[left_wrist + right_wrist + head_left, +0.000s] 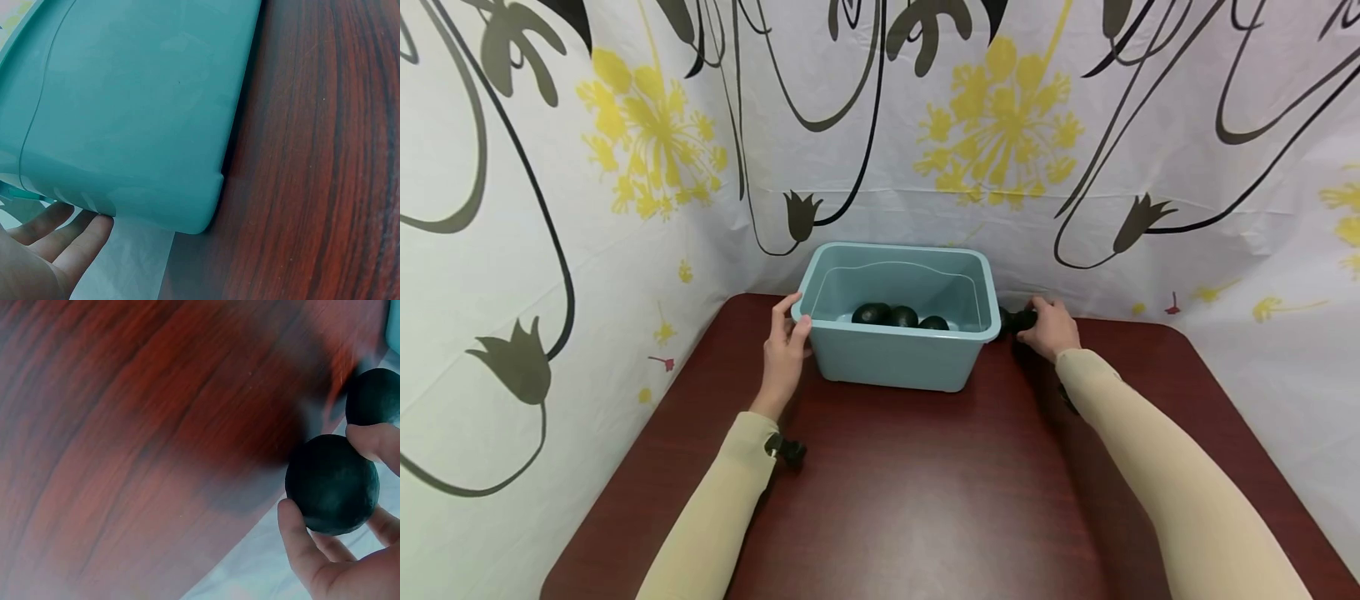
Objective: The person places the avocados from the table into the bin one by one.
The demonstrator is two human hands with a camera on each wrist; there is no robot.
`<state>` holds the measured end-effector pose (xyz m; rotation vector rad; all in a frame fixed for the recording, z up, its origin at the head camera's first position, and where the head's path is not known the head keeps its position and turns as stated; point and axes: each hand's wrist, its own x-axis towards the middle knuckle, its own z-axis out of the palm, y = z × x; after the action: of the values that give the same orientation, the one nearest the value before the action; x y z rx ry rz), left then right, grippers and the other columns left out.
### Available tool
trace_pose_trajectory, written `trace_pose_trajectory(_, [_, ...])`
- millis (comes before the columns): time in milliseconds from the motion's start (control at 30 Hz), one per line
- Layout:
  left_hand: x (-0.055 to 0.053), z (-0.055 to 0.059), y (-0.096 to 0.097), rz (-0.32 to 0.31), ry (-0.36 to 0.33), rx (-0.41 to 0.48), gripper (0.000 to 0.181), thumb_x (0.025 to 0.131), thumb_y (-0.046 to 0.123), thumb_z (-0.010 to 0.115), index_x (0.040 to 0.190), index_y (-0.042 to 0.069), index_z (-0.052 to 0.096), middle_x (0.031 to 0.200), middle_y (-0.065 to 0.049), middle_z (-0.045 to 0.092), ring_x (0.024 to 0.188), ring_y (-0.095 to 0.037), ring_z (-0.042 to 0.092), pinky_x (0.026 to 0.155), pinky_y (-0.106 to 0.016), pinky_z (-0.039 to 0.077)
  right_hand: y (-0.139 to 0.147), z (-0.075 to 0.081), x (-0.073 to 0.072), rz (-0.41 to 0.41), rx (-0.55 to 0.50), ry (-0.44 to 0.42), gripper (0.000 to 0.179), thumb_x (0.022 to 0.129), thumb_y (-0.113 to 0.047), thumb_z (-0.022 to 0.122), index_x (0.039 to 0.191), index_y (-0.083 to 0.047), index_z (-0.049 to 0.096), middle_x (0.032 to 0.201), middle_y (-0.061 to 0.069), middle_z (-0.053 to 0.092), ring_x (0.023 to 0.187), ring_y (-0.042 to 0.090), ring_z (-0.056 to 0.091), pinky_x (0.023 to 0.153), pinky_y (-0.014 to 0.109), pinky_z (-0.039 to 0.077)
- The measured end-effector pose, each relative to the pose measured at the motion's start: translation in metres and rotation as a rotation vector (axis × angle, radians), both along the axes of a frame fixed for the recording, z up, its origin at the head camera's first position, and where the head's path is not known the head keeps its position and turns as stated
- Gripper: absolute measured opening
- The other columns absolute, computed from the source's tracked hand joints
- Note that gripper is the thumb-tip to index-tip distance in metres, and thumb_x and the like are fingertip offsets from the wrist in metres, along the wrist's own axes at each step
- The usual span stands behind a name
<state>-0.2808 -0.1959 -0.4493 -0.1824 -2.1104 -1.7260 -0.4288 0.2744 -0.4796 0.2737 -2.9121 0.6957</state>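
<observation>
A light blue plastic bin (895,360) stands at the far side of the table, with several dark avocados (902,317) inside. At its left end, my left hand (784,358) holds the corner by the rim, thumb at the front. The left wrist view shows fingers (84,247) bent against the bin wall (144,112). To the right of the bin, my right hand (1051,329) grips a dark avocado (332,484) between thumb and fingers. Another avocado (375,397) sits just beyond it, between that hand and the bin. The held fruit's underside is hidden.
The dark red wooden table (925,483) extends toward me from the bin. A white cloth (880,167) with yellow and grey flower prints hangs behind the table and along its left side, close to the bin's back. Each wrist carries a small dark camera (790,452).
</observation>
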Motion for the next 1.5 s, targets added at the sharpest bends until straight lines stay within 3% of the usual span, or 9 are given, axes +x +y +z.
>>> trace_pose_trajectory(133, [0.000,0.001,-0.001,-0.002,-0.005,-0.005,0.050,0.105,0.037,0.052,0.152,0.026,0.038,0.135,-0.016,0.056,0.117,-0.031,0.058,0.087,-0.064,0.050,-0.001,0.001,0.002,-0.013,-0.004,-0.006,0.055,0.087,-0.017,0.076,0.133,0.000,0.053,0.134,0.038,0.038,0.110,0.054,0.045,0.092,0.068,0.038])
trace_pose_trajectory(467, [0.000,0.000,-0.001,-0.014,-0.008,0.003,0.051,0.105,0.039,0.052,0.153,0.026,0.038,0.134,-0.023,0.055,0.117,-0.033,0.057,0.088,-0.065,0.049,-0.002,0.007,0.011,-0.021,-0.035,-0.040,0.057,0.089,-0.019,0.073,0.139,0.000,0.053,0.136,0.036,0.038,0.118,0.054,0.041,0.095,0.069,0.035])
trace_pose_trajectory(700, [-0.001,0.001,-0.001,-0.004,0.002,-0.011,0.051,0.105,0.039,0.052,0.153,0.025,0.037,0.137,-0.022,0.054,0.117,-0.031,0.057,0.088,-0.063,0.050,0.000,0.010,0.015,-0.011,-0.057,-0.017,0.057,0.089,-0.019,0.072,0.139,0.001,0.052,0.136,0.035,0.040,0.121,0.054,0.040,0.098,0.070,0.030])
trace_pose_trajectory(867, [-0.001,0.002,-0.001,0.000,-0.008,-0.020,0.051,0.105,0.040,0.052,0.153,0.027,0.038,0.137,-0.022,0.054,0.117,-0.030,0.057,0.087,-0.059,0.052,0.002,0.015,0.019,-0.002,-0.062,-0.004,0.057,0.090,-0.019,0.072,0.139,0.001,0.052,0.134,0.034,0.043,0.121,0.052,0.041,0.097,0.069,0.032])
trace_pose_trajectory(1233, [0.002,0.000,0.000,-0.006,-0.005,-0.003,0.051,0.105,0.039,0.052,0.152,0.025,0.038,0.133,-0.022,0.056,0.115,-0.032,0.058,0.087,-0.064,0.050,0.008,0.018,0.028,0.006,-0.093,0.022,0.060,0.091,-0.021,0.072,0.143,-0.002,0.050,0.135,0.033,0.046,0.119,0.051,0.044,0.095,0.067,0.037])
trace_pose_trajectory(1500, [0.001,0.000,-0.001,0.004,-0.012,-0.016,0.051,0.105,0.041,0.052,0.152,0.027,0.038,0.128,-0.016,0.058,0.113,-0.031,0.058,0.087,-0.060,0.052,0.008,0.026,0.032,0.024,-0.134,0.053,0.059,0.091,-0.023,0.074,0.143,-0.003,0.051,0.134,0.030,0.048,0.119,0.049,0.046,0.094,0.064,0.039])
